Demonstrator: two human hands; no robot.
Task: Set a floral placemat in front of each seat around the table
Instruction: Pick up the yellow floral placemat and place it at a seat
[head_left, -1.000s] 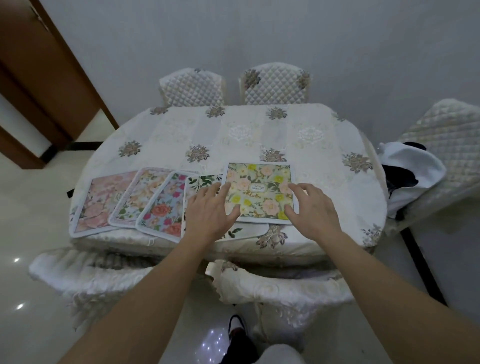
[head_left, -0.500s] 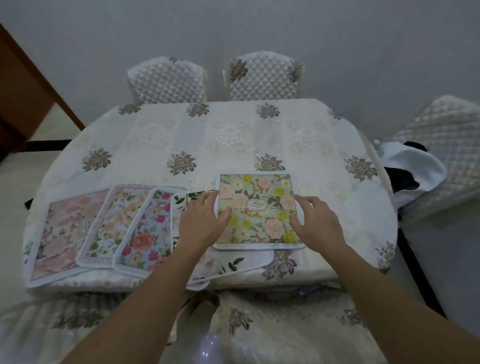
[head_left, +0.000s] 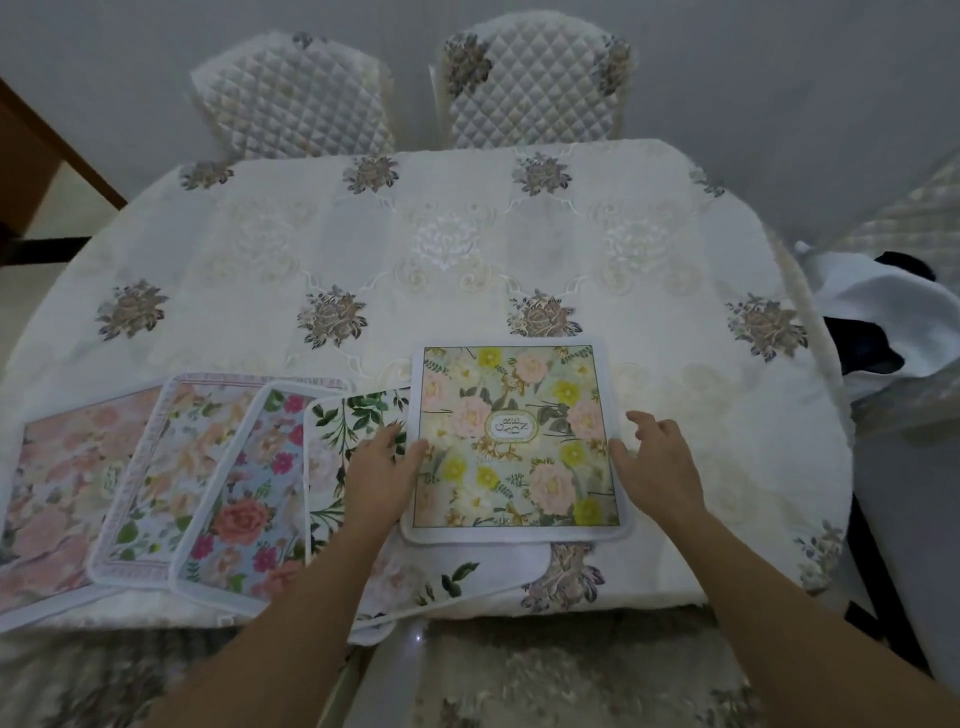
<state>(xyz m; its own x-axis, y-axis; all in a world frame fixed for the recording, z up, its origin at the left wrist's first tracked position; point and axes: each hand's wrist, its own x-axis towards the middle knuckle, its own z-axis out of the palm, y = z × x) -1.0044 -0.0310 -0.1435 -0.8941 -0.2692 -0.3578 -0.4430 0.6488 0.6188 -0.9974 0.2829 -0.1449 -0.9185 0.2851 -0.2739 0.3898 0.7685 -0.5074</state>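
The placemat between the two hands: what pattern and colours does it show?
Head view: the placemat shows pink and yellow flowers on pale green, white border, with a central oval label.

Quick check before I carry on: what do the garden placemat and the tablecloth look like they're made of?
Garden placemat: looks like a thin, flat printed sheet with a white border and rounded corners, matte; fabric or plastic, I cannot tell. Tablecloth: cream woven fabric with embroidered flowers and a soft sheen, draping over the table edge.

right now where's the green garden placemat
In the head view, the green garden placemat lies near the table's front edge, right of centre, between both hands and overlapping the white leafy placemat.
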